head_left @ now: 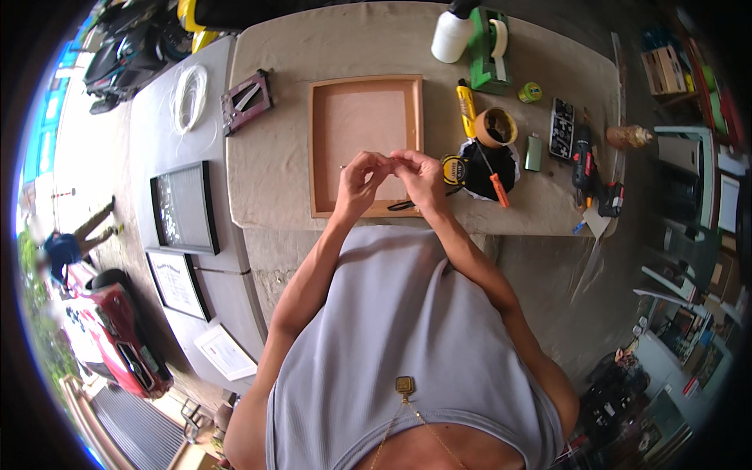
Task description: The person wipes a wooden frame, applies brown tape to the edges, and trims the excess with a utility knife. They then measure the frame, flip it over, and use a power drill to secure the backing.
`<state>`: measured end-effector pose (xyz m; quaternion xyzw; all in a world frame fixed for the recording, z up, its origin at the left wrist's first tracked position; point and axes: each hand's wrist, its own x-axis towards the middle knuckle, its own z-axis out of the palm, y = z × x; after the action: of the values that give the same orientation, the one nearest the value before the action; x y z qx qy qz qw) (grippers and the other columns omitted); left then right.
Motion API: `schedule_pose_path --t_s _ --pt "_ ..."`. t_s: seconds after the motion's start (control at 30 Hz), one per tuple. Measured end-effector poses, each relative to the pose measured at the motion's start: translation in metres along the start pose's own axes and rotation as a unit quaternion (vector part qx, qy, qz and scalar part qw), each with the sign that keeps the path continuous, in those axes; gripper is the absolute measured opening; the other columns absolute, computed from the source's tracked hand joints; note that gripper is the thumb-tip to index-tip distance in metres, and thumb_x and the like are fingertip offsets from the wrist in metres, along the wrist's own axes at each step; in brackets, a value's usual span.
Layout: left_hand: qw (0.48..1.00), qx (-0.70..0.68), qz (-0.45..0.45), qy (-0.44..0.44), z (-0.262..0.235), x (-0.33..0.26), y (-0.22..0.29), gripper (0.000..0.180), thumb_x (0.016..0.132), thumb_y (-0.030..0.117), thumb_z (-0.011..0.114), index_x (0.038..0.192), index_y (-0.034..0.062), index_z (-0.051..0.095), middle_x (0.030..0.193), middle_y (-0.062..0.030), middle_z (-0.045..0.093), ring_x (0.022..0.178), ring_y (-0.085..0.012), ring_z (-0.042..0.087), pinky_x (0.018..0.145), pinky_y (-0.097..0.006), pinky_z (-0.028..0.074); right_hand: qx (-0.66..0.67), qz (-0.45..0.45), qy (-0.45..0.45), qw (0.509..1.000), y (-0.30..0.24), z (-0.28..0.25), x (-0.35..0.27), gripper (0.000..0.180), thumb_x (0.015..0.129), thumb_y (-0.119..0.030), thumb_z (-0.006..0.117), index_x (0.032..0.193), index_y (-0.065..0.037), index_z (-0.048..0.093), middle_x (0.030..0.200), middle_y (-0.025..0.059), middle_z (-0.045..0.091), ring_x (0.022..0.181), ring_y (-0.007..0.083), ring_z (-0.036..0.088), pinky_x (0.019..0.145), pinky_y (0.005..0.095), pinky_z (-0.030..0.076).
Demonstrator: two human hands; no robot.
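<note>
Both hands meet over the near part of a shallow wooden frame (319, 149) with a pale brown backing. My left hand (362, 178) is closed, thumb and fingertips pinched together. My right hand (421, 178) pinches at the same spot, its fingertips against those of the left. Whatever lies between the fingertips is too small to make out. A thin dark strap (401, 206) lies at the frame's near edge, below the hands. Just right of my right hand sits a yellow and black tape measure (453, 169).
Right of the frame are a screwdriver (498, 188), a roll of brown tape (509, 125), a yellow utility knife (466, 108), a green tape dispenser (487, 70), a white bottle (450, 39) and a cordless drill (582, 160). Leftward, black picture frames (210, 207) and coiled clear tubing (185, 98) lie on a grey table.
</note>
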<state>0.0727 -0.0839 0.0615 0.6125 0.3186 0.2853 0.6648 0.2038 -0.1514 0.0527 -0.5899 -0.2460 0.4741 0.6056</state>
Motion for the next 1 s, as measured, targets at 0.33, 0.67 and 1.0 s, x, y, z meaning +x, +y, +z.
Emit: schedule_pose_path --t_s 0.33,0.67,1.0 --pt "1.000 -0.008 0.013 0.013 0.000 0.000 -0.001 0.008 0.089 -0.006 0.055 0.096 -0.0041 0.058 0.092 -0.0074 0.062 0.086 -0.0152 0.063 0.080 -0.028 0.051 -0.042 -0.037 0.006 0.998 -0.010 0.004 -0.005 0.017 0.084 0.000 0.060 0.099 0.005 0.066 0.085 0.0108 0.071 0.079 0.0149 0.069 0.073 0.0258 0.054" --pt "0.995 -0.074 0.036 0.064 0.006 -0.001 -0.003 0.008 0.090 0.000 0.058 0.096 -0.0052 0.059 0.091 -0.0085 0.065 0.083 -0.0136 0.063 0.075 -0.025 0.050 -0.092 -0.081 -0.006 0.992 -0.015 0.002 -0.011 0.018 0.087 -0.006 0.060 0.101 0.002 0.068 0.088 0.0129 0.071 0.080 0.0165 0.069 0.071 0.0272 0.056" --pt "0.993 0.101 -0.051 0.038 -0.003 0.000 -0.009 0.020 0.095 0.014 0.057 0.102 -0.0041 0.061 0.089 -0.0062 0.065 0.083 -0.0106 0.061 0.076 -0.025 0.050 -0.178 -0.094 -0.032 0.979 -0.029 -0.012 -0.020 0.029 0.084 -0.009 0.063 0.111 0.001 0.063 0.090 0.0147 0.070 0.080 0.0189 0.069 0.070 0.0298 0.055"
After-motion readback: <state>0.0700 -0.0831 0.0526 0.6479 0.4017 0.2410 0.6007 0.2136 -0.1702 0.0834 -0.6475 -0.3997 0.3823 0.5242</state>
